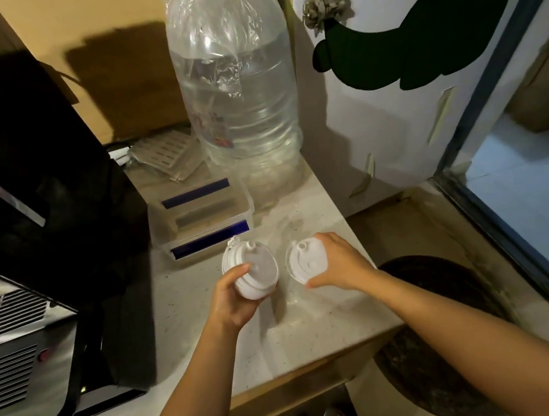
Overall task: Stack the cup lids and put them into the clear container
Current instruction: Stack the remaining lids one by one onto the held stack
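**Two hands, one lid left to join the stack**

The left hand [234, 301] is clamped on a stack of white cup lids [251, 272], fingers wrapped under and around it, thumb across the near rim; the stack is tilted, its top face turned up toward the camera. The right hand [335, 262] is closed on a single cup lid [303, 264], thumb at the near edge and fingertips over the far edge. Whether that lid rests on the bench [296, 325] or is just lifted off it, I cannot tell.

The single lid lies just right of the stack, the two rims near but apart, spouts both pointing away from the person. The next move probably calls for carrying the single lid leftward and seating it on the stack's top face, so the tilt of the stack has to be matched.

The clear container [200, 216], with blue clips, sits just beyond the stack, and looks lidded. A large water bottle [235, 89] stands beyond and to the right of the stack, a black machine [24, 188] to its left. Nothing stands between the two lids.
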`<act>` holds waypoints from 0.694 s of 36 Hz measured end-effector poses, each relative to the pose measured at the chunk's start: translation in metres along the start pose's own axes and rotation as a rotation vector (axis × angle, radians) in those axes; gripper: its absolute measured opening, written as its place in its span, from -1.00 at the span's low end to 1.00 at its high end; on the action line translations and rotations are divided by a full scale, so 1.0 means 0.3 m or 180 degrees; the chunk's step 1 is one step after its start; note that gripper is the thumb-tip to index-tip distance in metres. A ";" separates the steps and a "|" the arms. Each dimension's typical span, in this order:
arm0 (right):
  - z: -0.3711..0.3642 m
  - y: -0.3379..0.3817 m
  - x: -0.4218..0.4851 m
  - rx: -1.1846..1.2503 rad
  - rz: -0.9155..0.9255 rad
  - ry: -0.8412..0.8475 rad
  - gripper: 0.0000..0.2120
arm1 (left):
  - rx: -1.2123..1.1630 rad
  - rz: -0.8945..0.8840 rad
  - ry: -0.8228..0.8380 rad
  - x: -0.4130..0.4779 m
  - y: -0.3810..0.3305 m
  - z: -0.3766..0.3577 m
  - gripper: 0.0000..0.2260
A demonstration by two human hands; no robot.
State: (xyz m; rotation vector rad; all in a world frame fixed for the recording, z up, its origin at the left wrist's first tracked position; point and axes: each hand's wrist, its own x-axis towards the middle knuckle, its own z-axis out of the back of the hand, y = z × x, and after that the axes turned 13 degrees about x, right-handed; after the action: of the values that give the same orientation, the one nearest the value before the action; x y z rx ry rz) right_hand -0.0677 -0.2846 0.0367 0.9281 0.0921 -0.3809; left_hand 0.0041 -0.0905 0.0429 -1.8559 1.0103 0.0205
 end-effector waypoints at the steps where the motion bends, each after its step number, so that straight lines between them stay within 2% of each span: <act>1: 0.013 0.017 0.008 0.0081 0.0029 -0.0074 -0.18 | 0.0011 -0.0037 0.0012 0.002 -0.008 -0.002 -0.20; 8: 0.090 0.178 0.050 0.0602 0.0372 -0.0381 -0.16 | -0.0056 -0.0288 -0.0039 0.006 -0.083 -0.030 -0.27; 12: 0.102 0.267 0.047 0.0853 0.0536 -0.0313 -0.06 | -0.0046 -0.0448 -0.0017 0.003 -0.125 -0.039 -0.23; 16: 0.084 0.354 0.038 0.1058 0.0759 -0.0155 -0.11 | -0.0081 -0.0602 0.0170 -0.002 -0.162 -0.046 -0.24; 21: 0.046 0.432 0.032 0.1317 0.0986 0.0068 -0.20 | -0.0053 -0.0888 0.0411 -0.012 -0.199 -0.048 -0.40; 25: 0.021 0.473 0.043 0.1341 0.1051 0.0170 -0.19 | 0.0019 -0.1093 0.0537 -0.023 -0.230 -0.044 -0.46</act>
State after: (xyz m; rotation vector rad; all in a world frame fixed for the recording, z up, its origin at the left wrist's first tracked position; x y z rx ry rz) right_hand -0.0054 -0.2169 0.1457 1.3461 -0.0968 -0.0661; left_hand 0.0388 -0.0845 0.1041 -2.0283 0.7893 -0.3482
